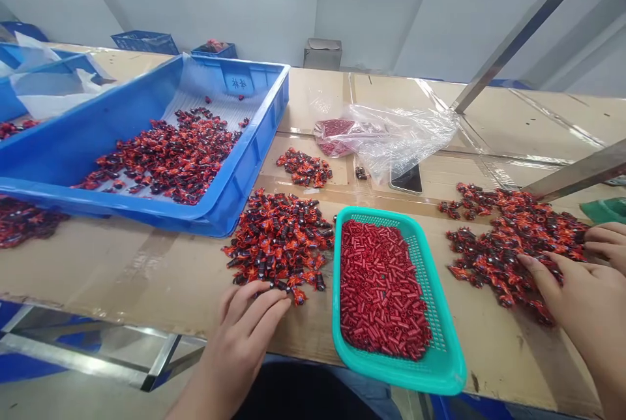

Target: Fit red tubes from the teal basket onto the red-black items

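My left hand (244,335) lies flat at the near edge of a pile of small red-and-black parts (281,237) on the cardboard-covered table (122,276), fingertips touching the nearest pieces. My right hand (577,296) reaches into a second pile of the same parts (513,237) at the right, fingers spread on it. Between the two piles sits a teal mesh basket (440,355) filled with small red tubes (381,289). Neither hand visibly grips anything.
A large blue crate (254,146) with more red-and-black parts stands tilted at the left. A clear plastic bag (391,133) of red pieces, a phone (407,180) and a small pile (304,169) lie behind. Metal bars (577,172) cross at right.
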`<state>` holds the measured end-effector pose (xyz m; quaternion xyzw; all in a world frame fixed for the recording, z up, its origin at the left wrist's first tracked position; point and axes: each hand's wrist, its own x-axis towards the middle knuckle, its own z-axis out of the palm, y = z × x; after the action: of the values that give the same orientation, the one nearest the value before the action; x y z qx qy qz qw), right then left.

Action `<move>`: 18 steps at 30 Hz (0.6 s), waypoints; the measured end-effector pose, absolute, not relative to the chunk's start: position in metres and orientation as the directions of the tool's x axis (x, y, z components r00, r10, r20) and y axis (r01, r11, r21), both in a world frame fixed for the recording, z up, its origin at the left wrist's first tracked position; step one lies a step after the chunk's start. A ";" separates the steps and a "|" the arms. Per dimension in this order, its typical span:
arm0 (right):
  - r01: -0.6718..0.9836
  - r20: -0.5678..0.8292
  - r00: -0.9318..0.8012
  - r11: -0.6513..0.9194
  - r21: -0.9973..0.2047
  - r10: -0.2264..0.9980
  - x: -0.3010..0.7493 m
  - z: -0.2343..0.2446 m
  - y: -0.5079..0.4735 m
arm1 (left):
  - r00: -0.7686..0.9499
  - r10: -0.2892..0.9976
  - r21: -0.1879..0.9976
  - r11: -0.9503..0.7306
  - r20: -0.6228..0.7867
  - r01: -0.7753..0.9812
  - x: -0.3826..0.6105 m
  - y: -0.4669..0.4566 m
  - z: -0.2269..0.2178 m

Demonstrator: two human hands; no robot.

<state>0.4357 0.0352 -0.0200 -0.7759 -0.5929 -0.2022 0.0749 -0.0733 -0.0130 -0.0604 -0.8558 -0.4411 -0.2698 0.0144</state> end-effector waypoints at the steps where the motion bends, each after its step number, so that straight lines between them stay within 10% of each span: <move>1: 0.941 0.406 0.228 -0.307 0.141 0.885 0.434 -0.018 0.038 | 0.466 0.749 0.213 -0.609 0.472 0.764 -0.072 -0.013 -0.061; 6: 0.999 0.572 0.004 -0.034 0.041 0.820 0.380 -0.005 0.034 | 0.441 0.753 0.276 -0.613 0.489 0.740 -0.069 -0.010 -0.061; 11: 0.852 0.322 -0.437 0.501 -0.150 0.840 0.281 -0.003 0.010 | 0.446 0.745 0.279 -0.623 0.496 0.731 -0.072 -0.009 -0.062; 18: 0.794 0.215 -0.528 0.568 -0.219 0.821 0.236 -0.018 0.010 | 0.444 0.759 0.247 -0.600 0.476 0.761 -0.078 -0.013 -0.063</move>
<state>0.2364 0.0096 -0.0183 -0.4626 -0.8729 0.0468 0.1481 -0.0777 -0.0128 -0.0634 -0.8498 -0.4470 -0.2792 0.0017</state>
